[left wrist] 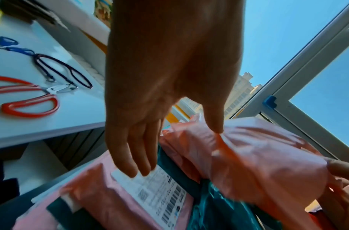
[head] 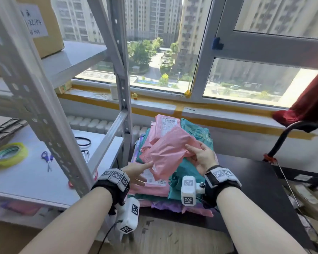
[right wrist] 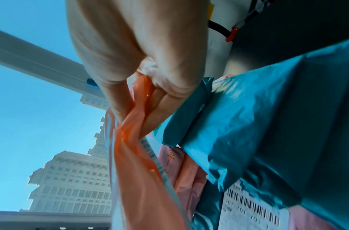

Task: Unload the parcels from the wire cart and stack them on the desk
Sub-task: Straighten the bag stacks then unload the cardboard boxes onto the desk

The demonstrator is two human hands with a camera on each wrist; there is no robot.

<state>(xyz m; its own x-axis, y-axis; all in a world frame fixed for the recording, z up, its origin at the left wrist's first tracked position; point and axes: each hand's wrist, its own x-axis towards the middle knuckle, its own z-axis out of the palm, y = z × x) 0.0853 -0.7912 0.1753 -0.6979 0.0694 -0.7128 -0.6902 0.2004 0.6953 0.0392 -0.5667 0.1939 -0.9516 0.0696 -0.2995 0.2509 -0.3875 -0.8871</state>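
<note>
A pink parcel bag [head: 170, 153] hangs just above a pile of pink, teal and purple parcels [head: 191, 173] on the black desk [head: 255, 182]. My right hand [head: 198, 156] pinches the pink parcel [right wrist: 134, 140] at its right edge, thumb on top. My left hand [head: 140, 171] is open with straight fingers; its thumb tip touches the pink parcel [left wrist: 248, 155] on the left side, and the other fingers [left wrist: 138, 155] hover over a labelled pink parcel [left wrist: 130, 194] lower in the pile. A teal parcel [right wrist: 268, 124] lies right under my right hand.
A grey metal shelf rack [head: 50, 125] stands at the left, with scissors [head: 47, 159] and a tape roll [head: 8, 153] on its white shelf. A window sill [head: 209, 110] runs behind the pile. A black cart handle [head: 290, 132] and red cloth [head: 310, 103] are at the right.
</note>
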